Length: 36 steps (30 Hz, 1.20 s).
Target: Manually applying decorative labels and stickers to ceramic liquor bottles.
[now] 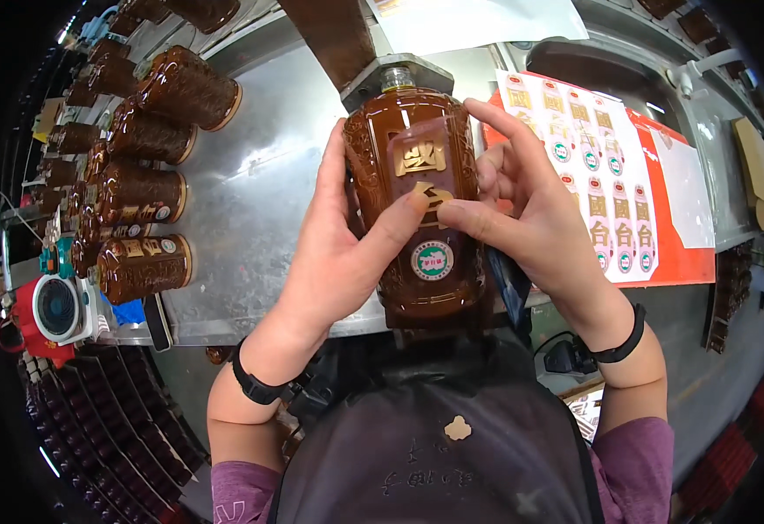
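The brown bottle point(412, 229) is at the upper centre of the frame, neck toward the top edge, a gold sticker point(419, 157) on its front. The left hand point(334, 262) grips its left side, the right hand point(539, 218) its right, both thumbs pressing the sticker area. Pressing evenly from the middle outward should work best, without sliding the lettering. A sticker sheet point(583, 157) lies at right; more bottles point(146, 196) line the table point(260, 201) at left.

I watch through the left of two head-worn fisheye lenses, looking steeply down past a dark, smooth apron point(373, 450) onto a long silver metal counter point(255, 192). The wearer's bare fingers point(515, 133) sit close, mid-frame; straight edges bow toward the rim.
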{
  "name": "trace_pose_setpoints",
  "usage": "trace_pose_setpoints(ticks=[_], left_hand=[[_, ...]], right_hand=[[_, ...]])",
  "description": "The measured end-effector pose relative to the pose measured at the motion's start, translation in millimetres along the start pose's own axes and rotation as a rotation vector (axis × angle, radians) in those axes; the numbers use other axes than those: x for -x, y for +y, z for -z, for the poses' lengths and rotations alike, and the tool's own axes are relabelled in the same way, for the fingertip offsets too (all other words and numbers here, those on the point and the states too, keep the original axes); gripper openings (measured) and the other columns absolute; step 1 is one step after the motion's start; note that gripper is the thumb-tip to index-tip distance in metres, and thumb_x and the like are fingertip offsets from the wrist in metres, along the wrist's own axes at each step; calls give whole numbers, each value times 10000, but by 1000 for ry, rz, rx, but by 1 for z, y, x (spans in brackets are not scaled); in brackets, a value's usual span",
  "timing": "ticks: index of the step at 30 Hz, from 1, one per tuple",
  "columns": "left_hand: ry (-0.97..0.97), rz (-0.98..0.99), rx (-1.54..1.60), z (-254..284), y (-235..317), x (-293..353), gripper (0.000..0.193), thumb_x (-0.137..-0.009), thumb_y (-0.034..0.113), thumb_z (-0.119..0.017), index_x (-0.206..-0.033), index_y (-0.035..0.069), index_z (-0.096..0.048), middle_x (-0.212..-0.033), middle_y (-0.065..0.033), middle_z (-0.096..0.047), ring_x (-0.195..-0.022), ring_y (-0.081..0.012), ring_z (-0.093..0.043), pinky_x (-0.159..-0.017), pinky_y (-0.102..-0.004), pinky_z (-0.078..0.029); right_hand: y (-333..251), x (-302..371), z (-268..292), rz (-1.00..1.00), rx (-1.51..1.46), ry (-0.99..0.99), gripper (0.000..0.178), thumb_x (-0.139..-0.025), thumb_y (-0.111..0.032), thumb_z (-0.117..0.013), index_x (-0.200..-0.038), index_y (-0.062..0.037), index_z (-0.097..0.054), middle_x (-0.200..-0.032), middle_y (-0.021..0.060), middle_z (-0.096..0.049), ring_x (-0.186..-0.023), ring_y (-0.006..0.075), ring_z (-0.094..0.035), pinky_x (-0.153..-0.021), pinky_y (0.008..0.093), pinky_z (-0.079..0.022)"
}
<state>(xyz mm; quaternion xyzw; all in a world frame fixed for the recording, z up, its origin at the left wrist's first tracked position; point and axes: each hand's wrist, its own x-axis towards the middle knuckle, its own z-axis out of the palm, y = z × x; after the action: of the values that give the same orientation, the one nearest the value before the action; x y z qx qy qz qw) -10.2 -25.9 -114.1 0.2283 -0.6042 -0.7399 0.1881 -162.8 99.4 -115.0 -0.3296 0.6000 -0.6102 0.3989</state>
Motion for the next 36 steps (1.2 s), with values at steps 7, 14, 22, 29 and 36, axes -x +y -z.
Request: trace_pose_setpoints(ticks=[7, 14, 22, 29, 36], left_hand=[[-5, 48, 89, 4, 2, 0, 855, -949, 44, -625, -1569, 3, -38, -1429, -148, -468, -1276, -209, -512, -1056, -355, -439], [7, 8, -15, 0, 2, 0, 857, -937, 16, -619, -1566, -8, -37, -1420, -148, -472, -1263, -200, -518, -1052, -348, -443], [5, 15, -12, -1, 2, 2, 839, -936, 14, -611, -1564, -7, -55, -1441, -146, -446, -1277, -203, -504, -1059, -351, -436], [11, 0, 7, 1, -4, 2, 832, -947, 62, -623, -1568, -1, -72, -1466, -150, -426, -1294, -215, -490, -1072, -363, -425], [96, -10, -74, -7, 3, 11, 958, -902, 127, -704, -1562, -22, -27, -1452, -199, -421, -1280, -249, -502, -1058, -370, -436]], right_hand=[[-2, 8, 8, -185, -193, -21, 827, -804, -65, -818, -1498, -65, -369, -891, -20, -524, -759, 32, -548, -668, 183, -440], [-1, 14, 4, -175, -209, -37, 867, -783, -51, -833, -1510, -87, -362, -901, -24, -523, -737, 26, -528, -669, 179, -436], [6, 15, 3, -132, -214, -26, 889, -766, -47, -845, -1508, -69, -357, -884, -26, -518, -708, 24, -517, -626, 177, -426], [11, 15, 7, -103, -169, -25, 823, -796, -71, -830, -1490, -62, -389, -851, -29, -524, -692, 25, -516, -629, 179, -427], [8, 15, 30, -210, -106, 35, 422, -1069, -331, -460, -1304, -16, -612, -809, -58, -520, -724, 27, -478, -688, 176, -415]])
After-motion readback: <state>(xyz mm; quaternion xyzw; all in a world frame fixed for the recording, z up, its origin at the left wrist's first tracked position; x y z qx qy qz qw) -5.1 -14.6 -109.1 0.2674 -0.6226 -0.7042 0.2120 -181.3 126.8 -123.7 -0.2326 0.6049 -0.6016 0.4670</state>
